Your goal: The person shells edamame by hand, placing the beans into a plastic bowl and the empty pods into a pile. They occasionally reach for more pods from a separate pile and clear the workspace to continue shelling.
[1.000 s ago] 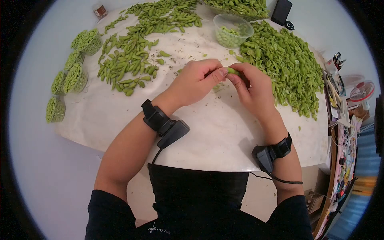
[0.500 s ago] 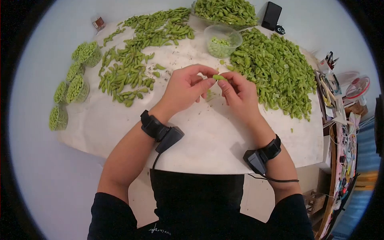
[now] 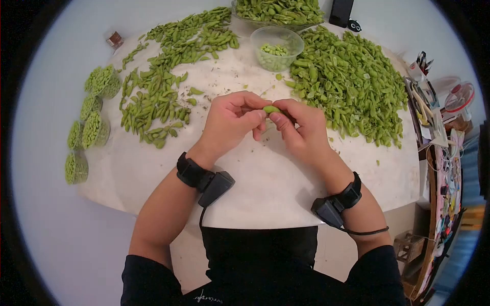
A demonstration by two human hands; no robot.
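Over the middle of the white table (image 3: 245, 188), my left hand (image 3: 232, 122) and my right hand (image 3: 301, 125) meet and pinch one green pod (image 3: 271, 109) between their fingertips. Behind them stands a clear round tub (image 3: 277, 47) with some shelled green beans in it. Left of my hands lies a spread of whole pods (image 3: 158, 97). A large heap of flattened, opened-looking pods (image 3: 352, 86) is to the right of the tub.
Several clear cups of shelled beans (image 3: 96, 130) line the left edge. A bowl heaped with pods (image 3: 278, 13) stands at the back, beside a black phone (image 3: 341, 13). At the right are pens (image 3: 422, 62) and a red-rimmed round object (image 3: 459, 97).
The camera view has shifted slightly. Both hands still hold the pod, now a little lower and farther left in the picture, with the fingers drawn closer around it.
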